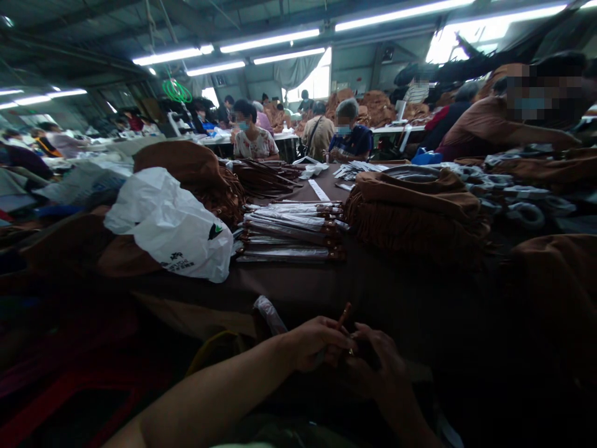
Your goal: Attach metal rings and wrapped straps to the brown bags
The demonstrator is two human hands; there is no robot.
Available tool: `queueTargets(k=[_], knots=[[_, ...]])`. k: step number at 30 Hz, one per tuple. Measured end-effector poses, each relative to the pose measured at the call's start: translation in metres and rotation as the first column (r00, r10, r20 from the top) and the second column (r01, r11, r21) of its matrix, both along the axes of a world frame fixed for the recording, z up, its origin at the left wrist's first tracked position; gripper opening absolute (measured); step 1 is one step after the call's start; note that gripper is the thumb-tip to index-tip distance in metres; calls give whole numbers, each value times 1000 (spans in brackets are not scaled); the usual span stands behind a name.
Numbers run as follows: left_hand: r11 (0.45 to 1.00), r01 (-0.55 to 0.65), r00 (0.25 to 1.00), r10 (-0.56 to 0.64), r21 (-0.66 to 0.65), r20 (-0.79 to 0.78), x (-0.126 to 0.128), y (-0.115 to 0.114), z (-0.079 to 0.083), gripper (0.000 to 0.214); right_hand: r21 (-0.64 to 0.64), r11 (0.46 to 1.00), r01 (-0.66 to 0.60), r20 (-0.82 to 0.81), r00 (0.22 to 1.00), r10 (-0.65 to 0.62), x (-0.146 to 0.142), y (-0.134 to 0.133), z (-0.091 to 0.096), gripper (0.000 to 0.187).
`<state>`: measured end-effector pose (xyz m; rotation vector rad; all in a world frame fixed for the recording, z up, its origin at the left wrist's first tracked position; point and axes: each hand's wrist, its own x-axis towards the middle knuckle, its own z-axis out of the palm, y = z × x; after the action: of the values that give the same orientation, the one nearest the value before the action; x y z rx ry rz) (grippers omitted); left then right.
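At the near edge of the dark-covered table, my left hand (316,343) is closed on a brown strap (344,315), whose narrow end sticks up past the fingers. My right hand (383,358) meets it from the other side, fingers bent around the strap at a small shiny metal fitting (351,351). Shadow hides much of what lies between the hands. Left of my left wrist shows a plastic-wrapped length (270,314); whether it belongs to the same strap I cannot tell. Ahead lies a stack of wrapped straps (289,233) with brown ends and metal fittings.
A white plastic bag (170,227) lies left of the stack, before piled brown fabric (181,165). More brown fabric pieces (415,205) are heaped to the right. Loose brown straps (265,177) lie farther back. Several people sit across the table; another person (494,121) leans in at right.
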<state>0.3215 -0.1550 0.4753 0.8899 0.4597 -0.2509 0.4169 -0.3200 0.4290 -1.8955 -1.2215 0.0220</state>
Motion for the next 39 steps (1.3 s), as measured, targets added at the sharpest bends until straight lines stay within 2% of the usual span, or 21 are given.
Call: queueTargets(k=[2, 4, 7, 11, 13, 16, 18, 20, 22, 25, 28, 32, 35, 39], knots=[[997, -14, 1000, 14, 70, -12, 1, -1, 1, 30, 14, 997, 77, -77, 994, -76, -3, -1, -5, 43], [989, -43, 999, 44, 140, -7, 1, -3, 0, 35, 11, 995, 95, -139, 986, -93, -6, -2, -6, 40], [968, -79, 996, 66, 238, 63, -3, -7, -4, 40, 16, 998, 65, -183, 981, -61, -9, -3, -3, 34], [946, -75, 985, 22, 316, 168, -11, -11, -12, 40, -3, 1000, -23, -214, 977, 22, -6, -6, 0, 30], [950, -93, 983, 39, 299, 182, -12, -12, -16, 40, -15, 997, -81, -217, 973, 76, -3, -7, 0, 29], [979, -84, 991, 63, 184, 114, -10, -10, -18, 41, -27, 992, -125, -199, 973, 117, 2, -6, 0, 26], [996, 0, 998, -6, 84, 67, -8, -7, -15, 39, -40, 987, -156, -184, 972, 146, 3, -6, 3, 26], [994, 99, 994, -101, 50, 41, -6, -3, -10, 33, -61, 978, -199, -163, 969, 187, 2, -5, 5, 28], [985, 162, 987, -163, 64, 13, -6, 0, -6, 26, -75, 972, -221, -156, 966, 208, 0, -5, 6, 28], [982, 164, 985, -168, 98, 31, -9, 2, -5, 22, -64, 975, -211, -193, 962, 195, -2, -5, 8, 31], [986, 122, 983, -135, 111, 123, -11, 4, -17, 29, -38, 972, -234, -266, 940, 216, -3, -4, 11, 33], [988, 141, 982, -148, 64, 119, -11, 11, -39, 42, -23, 958, -285, -387, 886, 255, -5, -5, 13, 27], [973, 205, 968, -218, 111, 124, -9, 18, -46, 41, -45, 963, -267, -451, 865, 219, -6, -8, 10, 27], [967, 214, 959, -236, 141, 159, -8, 21, -37, 32, -118, 976, -184, -485, 868, 106, -7, -9, 6, 32]])
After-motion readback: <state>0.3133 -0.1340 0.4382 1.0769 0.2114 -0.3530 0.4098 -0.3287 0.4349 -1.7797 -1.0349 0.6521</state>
